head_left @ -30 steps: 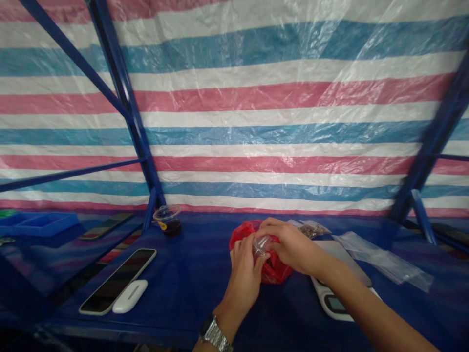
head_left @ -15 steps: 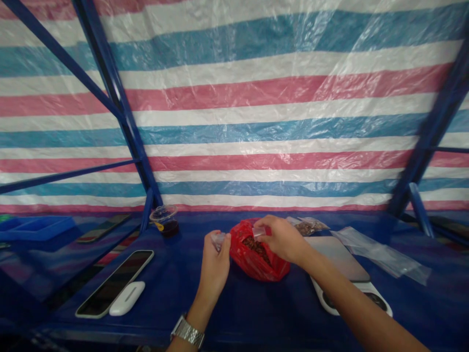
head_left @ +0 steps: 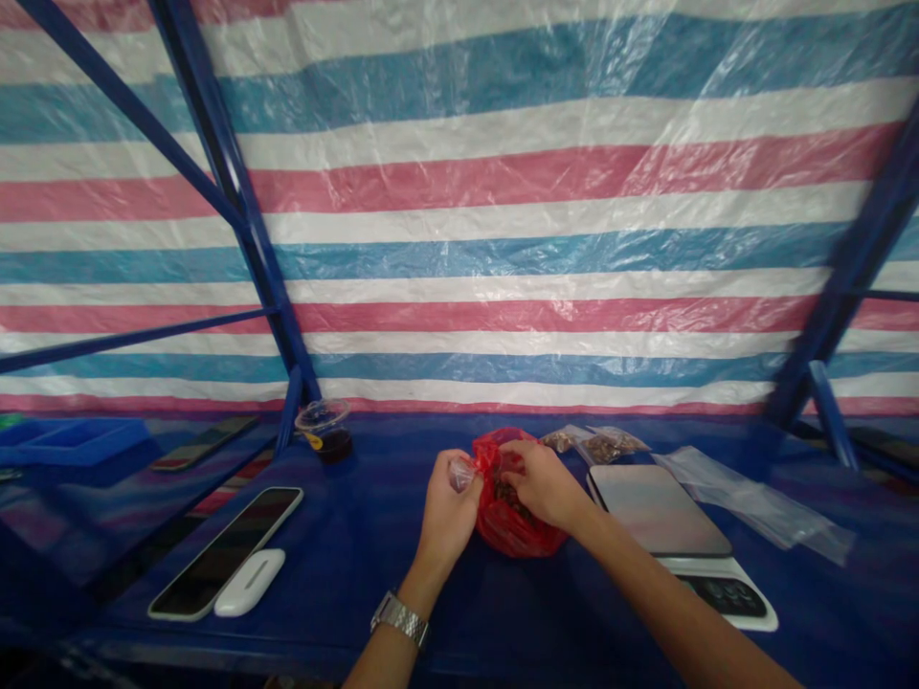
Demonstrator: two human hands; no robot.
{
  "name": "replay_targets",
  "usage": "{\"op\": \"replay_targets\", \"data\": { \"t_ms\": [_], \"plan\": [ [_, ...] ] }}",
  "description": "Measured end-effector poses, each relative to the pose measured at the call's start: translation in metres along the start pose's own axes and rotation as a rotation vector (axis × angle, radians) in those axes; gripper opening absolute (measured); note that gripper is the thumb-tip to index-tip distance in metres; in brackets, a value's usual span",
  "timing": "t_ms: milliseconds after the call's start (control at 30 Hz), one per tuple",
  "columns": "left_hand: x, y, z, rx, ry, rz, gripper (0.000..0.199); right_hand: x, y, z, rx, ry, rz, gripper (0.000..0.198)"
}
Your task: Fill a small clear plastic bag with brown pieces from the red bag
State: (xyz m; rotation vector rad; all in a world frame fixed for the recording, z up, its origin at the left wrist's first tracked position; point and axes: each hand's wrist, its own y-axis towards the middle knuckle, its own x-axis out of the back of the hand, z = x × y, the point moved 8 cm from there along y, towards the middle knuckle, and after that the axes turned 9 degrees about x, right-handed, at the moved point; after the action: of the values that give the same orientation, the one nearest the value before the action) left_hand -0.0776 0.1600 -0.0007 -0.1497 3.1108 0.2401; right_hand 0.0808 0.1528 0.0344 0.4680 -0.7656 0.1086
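On the counter [head_left: 359,550], red bag [head_left: 521,538] sits open; left hand [head_left: 449,507], apart earlier, now meets its rim, fingers gripping clear plastic [head_left: 460,474]. Right hand [head_left: 549,483] dips inside, grip unclear: both hands at bag.

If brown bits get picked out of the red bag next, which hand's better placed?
Right, probably. The right hand has its fingers at the mouth of the red bag, by the brown bits. The left hand is busy gripping clear plastic at the bag's left edge.
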Motion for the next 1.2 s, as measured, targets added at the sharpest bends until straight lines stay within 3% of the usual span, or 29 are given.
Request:
{"op": "replay_targets", "data": {
  "t_ms": [467, 733, 900, 1033, 1200],
  "plan": [
    [0.000, 0.001, 0.009, 0.069, -0.008, 0.020, 0.030, 0.002, -0.006, -0.002, -0.032, 0.027, -0.036, 0.034],
    [0.020, -0.002, -0.009, -0.084, 0.114, -0.140, 0.036, 0.022, 0.001, 0.008, -0.023, 0.178, -0.069, 0.025],
    [0.016, -0.015, -0.029, -0.169, 0.215, -0.106, 0.036, 0.045, 0.000, 0.050, 0.196, 0.266, -0.093, 0.033],
    [0.008, -0.024, -0.039, -0.244, 0.282, -0.075, 0.035, 0.047, -0.012, 0.088, 0.444, 0.033, -0.053, 0.045],
    [0.001, -0.027, -0.040, -0.249, 0.269, -0.054, 0.032, 0.039, -0.018, 0.107, 0.514, -0.105, 0.044, 0.057]
  ]
}}
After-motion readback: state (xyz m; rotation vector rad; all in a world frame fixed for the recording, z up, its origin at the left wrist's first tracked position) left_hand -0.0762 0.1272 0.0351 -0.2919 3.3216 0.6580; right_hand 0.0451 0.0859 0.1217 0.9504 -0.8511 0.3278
